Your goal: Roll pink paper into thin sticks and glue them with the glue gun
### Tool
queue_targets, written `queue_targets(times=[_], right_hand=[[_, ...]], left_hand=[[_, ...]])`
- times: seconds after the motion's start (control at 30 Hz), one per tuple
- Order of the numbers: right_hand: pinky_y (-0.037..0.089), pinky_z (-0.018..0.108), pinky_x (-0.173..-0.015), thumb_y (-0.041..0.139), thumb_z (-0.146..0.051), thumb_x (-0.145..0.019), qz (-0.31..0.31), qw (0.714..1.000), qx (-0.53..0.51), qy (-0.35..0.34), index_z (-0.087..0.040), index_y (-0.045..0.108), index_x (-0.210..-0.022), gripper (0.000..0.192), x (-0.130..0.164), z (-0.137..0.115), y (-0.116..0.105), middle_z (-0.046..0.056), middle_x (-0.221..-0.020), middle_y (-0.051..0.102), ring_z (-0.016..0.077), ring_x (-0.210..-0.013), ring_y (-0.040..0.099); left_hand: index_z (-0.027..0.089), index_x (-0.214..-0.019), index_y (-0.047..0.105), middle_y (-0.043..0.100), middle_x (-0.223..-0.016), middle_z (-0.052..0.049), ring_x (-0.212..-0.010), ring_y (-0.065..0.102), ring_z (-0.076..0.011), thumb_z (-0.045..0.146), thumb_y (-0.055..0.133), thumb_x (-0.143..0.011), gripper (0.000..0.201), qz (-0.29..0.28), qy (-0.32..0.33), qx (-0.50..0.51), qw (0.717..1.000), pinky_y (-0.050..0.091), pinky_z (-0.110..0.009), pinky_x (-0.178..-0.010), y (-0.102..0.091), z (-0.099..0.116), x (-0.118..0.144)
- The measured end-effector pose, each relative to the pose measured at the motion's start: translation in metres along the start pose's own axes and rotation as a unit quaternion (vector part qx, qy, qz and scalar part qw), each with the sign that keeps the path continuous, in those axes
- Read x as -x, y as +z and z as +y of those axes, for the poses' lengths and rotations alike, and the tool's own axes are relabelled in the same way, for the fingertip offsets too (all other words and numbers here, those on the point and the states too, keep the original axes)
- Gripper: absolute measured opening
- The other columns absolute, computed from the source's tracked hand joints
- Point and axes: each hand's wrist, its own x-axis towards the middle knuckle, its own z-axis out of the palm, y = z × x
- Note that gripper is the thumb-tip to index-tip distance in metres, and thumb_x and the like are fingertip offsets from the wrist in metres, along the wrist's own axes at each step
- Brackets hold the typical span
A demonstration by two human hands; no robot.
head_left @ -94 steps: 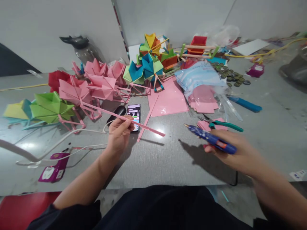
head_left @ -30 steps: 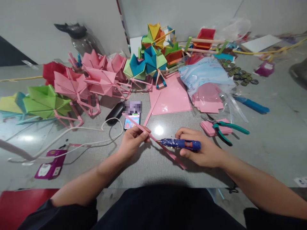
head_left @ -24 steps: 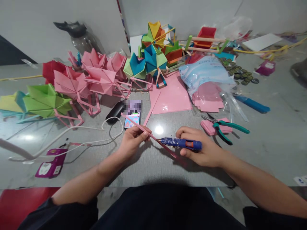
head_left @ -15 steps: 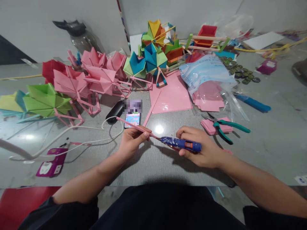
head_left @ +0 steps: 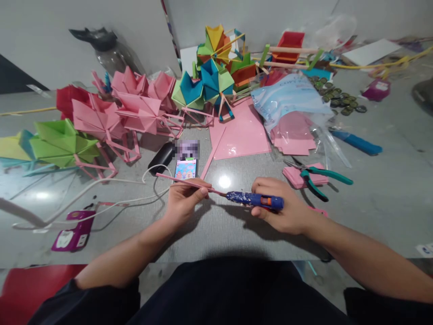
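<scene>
My left hand [head_left: 184, 198] pinches a thin pink paper strip [head_left: 179, 180] between thumb and fingers, its far end pointing left over a white cable. In my right hand [head_left: 282, 205] is a blue glue gun [head_left: 255, 200], its barrel spotted with whitish residue. The nozzle points left and meets, or nearly meets, the strip's right end; I cannot tell whether they touch. Behind my left hand lie a lit phone [head_left: 186, 168] and another pink strip [head_left: 214, 153]. Beyond the hands rests a pink sheet [head_left: 240, 135].
Folded pink paper pieces [head_left: 138, 110] and a green one [head_left: 64, 142] stand at the left. Green-handled pliers [head_left: 326, 175] lie on small pink cards at the right, near a blue-handled tool [head_left: 356, 142]. A white cable [head_left: 111, 180] crosses the left side. A plastic bag [head_left: 291, 97] sits behind.
The pink strip has tilted flatter, its left end dropping and shifting left. The glue gun has turned to nearly level. The whole view has shifted slightly.
</scene>
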Motion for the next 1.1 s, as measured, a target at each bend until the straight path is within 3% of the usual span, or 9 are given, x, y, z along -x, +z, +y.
queue_targets(times=[0.3,0.73,1.1], right_hand=[[0.028,0.033,-0.064,0.05,-0.062,-0.106,0.009,1.0,0.026,-0.007,-0.021,0.051,-0.073,0.052,0.001,0.004,-0.001,0.001,-0.076,0.051,0.0168,-0.068,0.047],[0.029,0.033,-0.064,0.05,-0.067,-0.104,0.027,0.999,0.027,0.006,-0.021,0.055,-0.073,0.056,0.002,0.008,-0.003,0.001,-0.074,0.052,0.0165,-0.066,0.046],[0.036,0.033,-0.067,0.054,-0.061,-0.105,0.006,0.999,-0.031,0.012,-0.02,0.058,-0.078,0.049,0.002,0.003,-0.009,0.003,-0.081,0.06,0.0172,-0.071,0.053]], left_hand=[[0.025,-0.087,0.086,0.075,-0.075,-0.004,-0.064,0.065,-0.0137,0.035,0.087,-0.085,0.011,0.019,0.061,0.002,0.998,0.055,-0.028,-0.062,-0.005,-0.002,-0.003],[0.023,-0.086,0.084,0.072,-0.068,-0.002,-0.059,0.063,-0.0137,0.039,0.087,-0.083,0.017,0.058,0.077,0.007,0.995,0.053,-0.026,-0.054,-0.009,0.004,-0.008],[0.026,-0.084,0.083,0.075,-0.08,-0.003,-0.059,0.062,-0.0136,0.041,0.089,-0.082,0.017,0.084,0.088,0.021,0.992,0.054,-0.028,-0.051,-0.008,0.009,-0.011]])
